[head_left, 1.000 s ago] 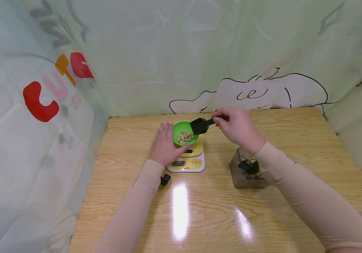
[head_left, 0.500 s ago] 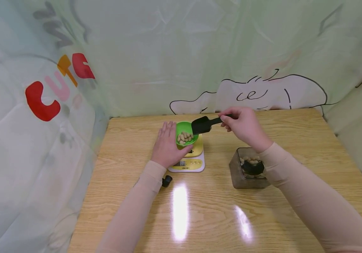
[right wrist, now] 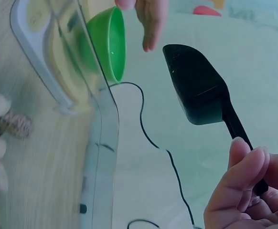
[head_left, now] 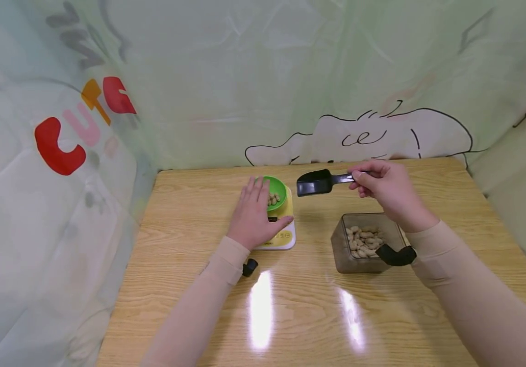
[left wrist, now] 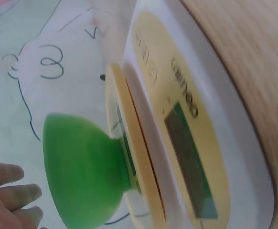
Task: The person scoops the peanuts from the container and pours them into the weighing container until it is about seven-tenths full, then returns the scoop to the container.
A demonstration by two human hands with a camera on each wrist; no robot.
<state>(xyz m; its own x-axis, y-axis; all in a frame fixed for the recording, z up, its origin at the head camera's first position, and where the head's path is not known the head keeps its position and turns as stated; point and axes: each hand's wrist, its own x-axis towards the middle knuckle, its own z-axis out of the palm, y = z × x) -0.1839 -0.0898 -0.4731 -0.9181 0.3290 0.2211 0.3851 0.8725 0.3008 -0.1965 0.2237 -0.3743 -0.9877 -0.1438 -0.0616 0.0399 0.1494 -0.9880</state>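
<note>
My left hand (head_left: 255,216) hovers over the left side of a green bowl (head_left: 279,186), fingers straight. In the left wrist view its fingers (left wrist: 17,195) show beside the bowl (left wrist: 81,167), apart from it. The bowl, with peanuts (head_left: 274,199) in it, stands on a yellow and white kitchen scale (head_left: 285,240); the hand partly hides both. My right hand (head_left: 391,193) pinches the handle of a black scoop (head_left: 314,182) between thumb and fingers. The scoop is held up to the right of the scale, with nothing seen in its head.
A clear square container (head_left: 343,255) of unshelled peanuts (head_left: 362,240) stands on the wooden table (head_left: 189,214), right of the scale. Black curved pieces show at my right wrist (head_left: 396,256) and left wrist (head_left: 250,267). A printed sheet (head_left: 198,102) hangs behind the table.
My right hand has drawn the scoop away from the bowl to the right. My left hand has come off the bowl's side and moved slightly right, covering more of it and the scale's display.
</note>
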